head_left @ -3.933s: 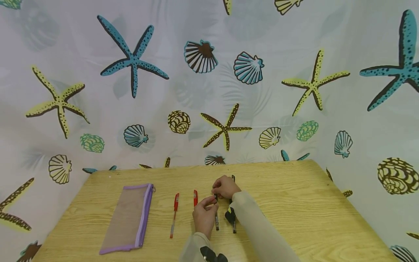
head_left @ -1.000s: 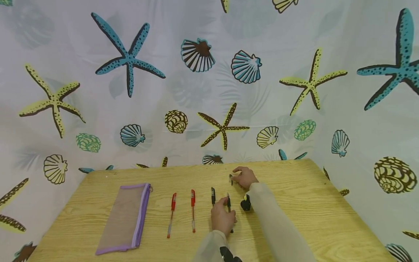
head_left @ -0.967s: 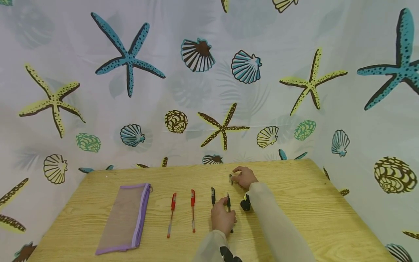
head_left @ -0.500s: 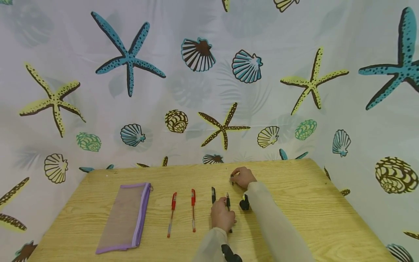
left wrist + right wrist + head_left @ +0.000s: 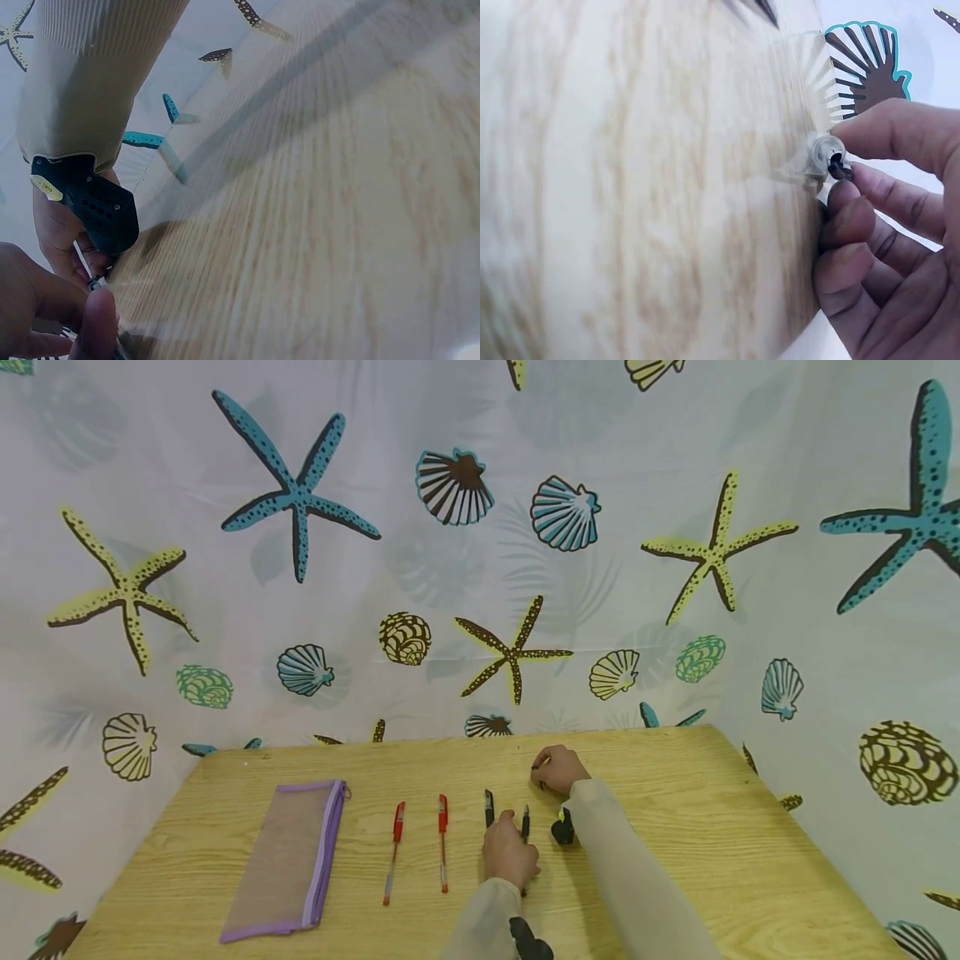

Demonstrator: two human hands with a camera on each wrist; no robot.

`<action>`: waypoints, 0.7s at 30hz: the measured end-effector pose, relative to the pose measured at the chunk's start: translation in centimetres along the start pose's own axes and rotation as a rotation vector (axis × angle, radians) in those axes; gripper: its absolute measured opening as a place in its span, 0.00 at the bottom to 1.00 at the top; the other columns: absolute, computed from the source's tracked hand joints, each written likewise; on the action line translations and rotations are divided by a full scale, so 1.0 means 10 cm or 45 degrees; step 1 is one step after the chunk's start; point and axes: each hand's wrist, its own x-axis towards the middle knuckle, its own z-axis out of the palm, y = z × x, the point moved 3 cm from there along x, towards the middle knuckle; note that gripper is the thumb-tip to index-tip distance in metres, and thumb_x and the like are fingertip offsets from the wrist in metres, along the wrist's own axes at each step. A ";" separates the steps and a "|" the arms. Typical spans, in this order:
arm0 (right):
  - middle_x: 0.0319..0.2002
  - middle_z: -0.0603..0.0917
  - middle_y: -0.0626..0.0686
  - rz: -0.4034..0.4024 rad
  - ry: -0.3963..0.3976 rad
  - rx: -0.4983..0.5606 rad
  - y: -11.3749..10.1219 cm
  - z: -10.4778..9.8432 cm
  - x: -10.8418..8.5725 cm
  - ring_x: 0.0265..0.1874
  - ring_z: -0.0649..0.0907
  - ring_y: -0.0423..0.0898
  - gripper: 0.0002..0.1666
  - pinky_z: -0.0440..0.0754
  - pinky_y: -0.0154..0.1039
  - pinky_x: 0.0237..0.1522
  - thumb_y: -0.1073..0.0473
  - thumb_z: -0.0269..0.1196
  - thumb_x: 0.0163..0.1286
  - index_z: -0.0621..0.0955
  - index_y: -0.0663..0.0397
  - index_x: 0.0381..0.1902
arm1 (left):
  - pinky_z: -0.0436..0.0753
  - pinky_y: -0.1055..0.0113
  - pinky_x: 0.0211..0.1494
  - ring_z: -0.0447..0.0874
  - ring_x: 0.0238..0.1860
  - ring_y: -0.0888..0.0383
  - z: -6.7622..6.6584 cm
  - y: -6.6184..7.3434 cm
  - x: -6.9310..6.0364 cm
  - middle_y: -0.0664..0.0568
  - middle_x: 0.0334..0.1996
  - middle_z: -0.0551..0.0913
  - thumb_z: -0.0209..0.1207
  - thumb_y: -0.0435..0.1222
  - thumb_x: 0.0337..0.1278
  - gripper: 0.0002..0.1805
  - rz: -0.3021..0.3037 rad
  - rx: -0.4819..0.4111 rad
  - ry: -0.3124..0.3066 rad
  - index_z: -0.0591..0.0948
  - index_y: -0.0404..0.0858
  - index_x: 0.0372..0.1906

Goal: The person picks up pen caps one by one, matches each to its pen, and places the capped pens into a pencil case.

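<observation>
In the head view my left hand (image 5: 510,852) grips an uncapped black pen (image 5: 526,822), its tip pointing away over the table. Farther back, my right hand (image 5: 560,770) pinches a small cap, which the right wrist view shows as a clear cap (image 5: 826,155) with a dark clip, its open end visible between thumb and fingers. A capped black pen (image 5: 489,807) lies just left of the held pen, partly hidden by the left hand. Two red pens (image 5: 442,827), (image 5: 395,843) lie side by side farther left.
A mesh pouch (image 5: 288,860) with purple edges lies at the left of the wooden table (image 5: 712,843). Behind the table hangs a white curtain (image 5: 465,568) printed with starfish and shells.
Both hands have shifted right from the capped black pen. The other black pen is now uncapped, and over the last second the cap has turned in my right fingers.
</observation>
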 end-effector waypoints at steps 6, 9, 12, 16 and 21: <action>0.27 0.83 0.52 -0.005 0.003 0.011 -0.01 -0.02 -0.01 0.21 0.76 0.44 0.04 0.74 0.37 0.25 0.64 0.65 0.60 0.82 0.58 0.34 | 0.79 0.66 0.21 0.80 0.27 0.52 0.01 -0.03 0.01 0.48 0.29 0.81 0.63 0.21 0.45 0.31 0.006 -0.050 0.000 0.72 0.28 0.60; 0.28 0.83 0.52 -0.015 0.001 0.016 0.00 -0.03 -0.02 0.21 0.77 0.44 0.03 0.74 0.37 0.25 0.64 0.65 0.60 0.82 0.58 0.32 | 0.77 0.67 0.19 0.79 0.25 0.53 0.00 -0.03 0.01 0.50 0.25 0.79 0.62 0.21 0.45 0.30 0.004 -0.055 0.000 0.73 0.28 0.59; 0.27 0.83 0.51 -0.035 0.001 0.013 0.01 -0.02 -0.02 0.21 0.77 0.45 0.03 0.75 0.38 0.25 0.63 0.65 0.61 0.83 0.58 0.31 | 0.77 0.68 0.19 0.78 0.20 0.55 -0.02 -0.03 0.00 0.50 0.22 0.79 0.61 0.21 0.47 0.27 0.012 -0.069 -0.005 0.74 0.28 0.58; 0.24 0.82 0.51 -0.060 0.000 0.028 0.08 -0.01 0.00 0.19 0.77 0.45 0.03 0.76 0.39 0.24 0.63 0.65 0.60 0.84 0.57 0.29 | 0.77 0.70 0.18 0.76 0.10 0.61 -0.05 -0.02 -0.01 0.51 0.21 0.80 0.60 0.22 0.49 0.21 0.043 -0.100 -0.013 0.77 0.27 0.53; 0.22 0.82 0.51 -0.069 -0.005 0.052 0.13 0.00 0.02 0.17 0.78 0.45 0.03 0.77 0.39 0.22 0.63 0.66 0.60 0.84 0.57 0.28 | 0.77 0.69 0.19 0.76 0.13 0.64 -0.10 0.00 0.00 0.53 0.23 0.81 0.61 0.24 0.47 0.13 0.094 -0.136 0.039 0.83 0.30 0.42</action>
